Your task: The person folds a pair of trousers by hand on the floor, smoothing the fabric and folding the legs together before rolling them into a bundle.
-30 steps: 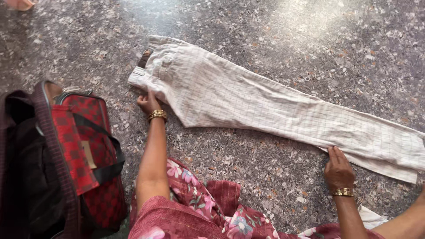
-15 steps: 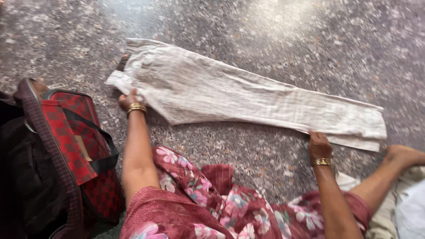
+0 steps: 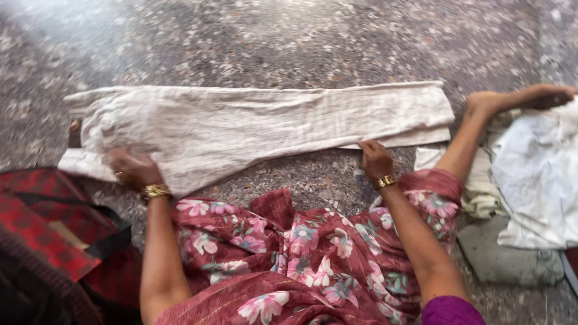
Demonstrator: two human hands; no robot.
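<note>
A pair of cream checked trousers [image 3: 253, 123] lies flat across the speckled stone floor, waist to the left, leg ends to the right. My left hand [image 3: 129, 168] rests on the waist end near its lower edge, fingers bent into the cloth. My right hand [image 3: 374, 157] grips the near edge of the leg close to the hem. Both wrists wear gold bangles. The frame is blurred.
An open red checked bag [image 3: 54, 241] with dark straps sits at the lower left. My red floral garment [image 3: 301, 253] covers my lap. My bare foot [image 3: 530, 96] stretches out at the right, beside a heap of white and grey clothes [image 3: 530, 180].
The trousers have been drawn toward me and turned from a diagonal to lie level in front of my lap. Both hands kept hold. The view swung right, showing the clothes heap.
</note>
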